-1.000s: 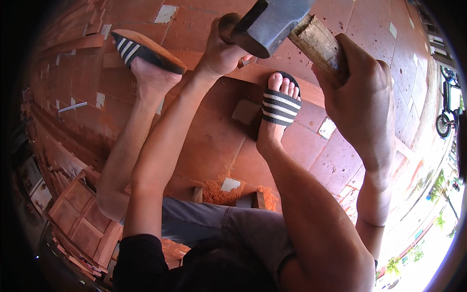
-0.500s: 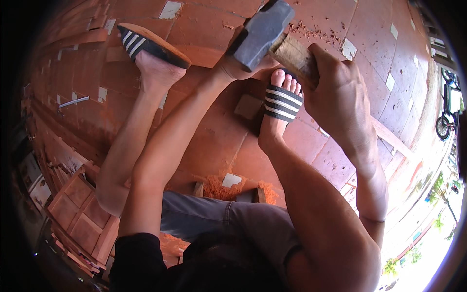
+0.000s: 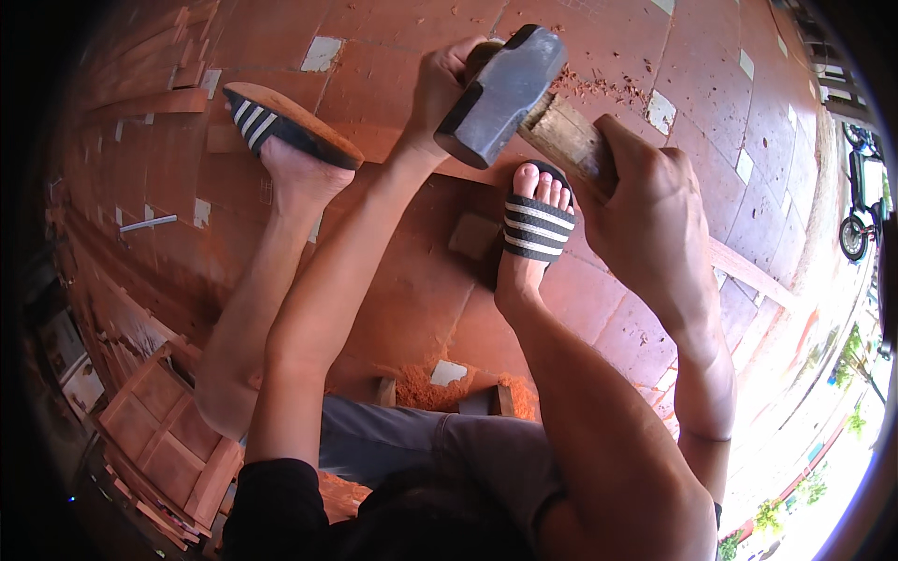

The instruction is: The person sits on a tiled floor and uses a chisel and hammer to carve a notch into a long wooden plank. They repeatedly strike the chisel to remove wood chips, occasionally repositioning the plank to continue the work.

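My right hand is closed round the worn wooden handle of a sledgehammer. Its heavy dark-grey head is raised in front of my left hand and covers part of it. Past the head, at the far side, my left hand has its fingers curled round a brown, round-ended handle; the rest of that thing is hidden. Below the hammer is my right foot in a black sandal with white stripes. A reddish wooden board lies on the floor between my feet, partly behind my left forearm.
Reddish floor tiles have pale square insets. Wood chips are scattered beyond the hammer, and orange shavings lie by my seat. Panelled wooden pieces are stacked at the left. A motorbike stands outside at the far right.
The whole view has shifted a little, so feet and floor sit lower. My left hand has moved out from behind the hammer head, toward the far left. My right hand keeps holding the hammer.
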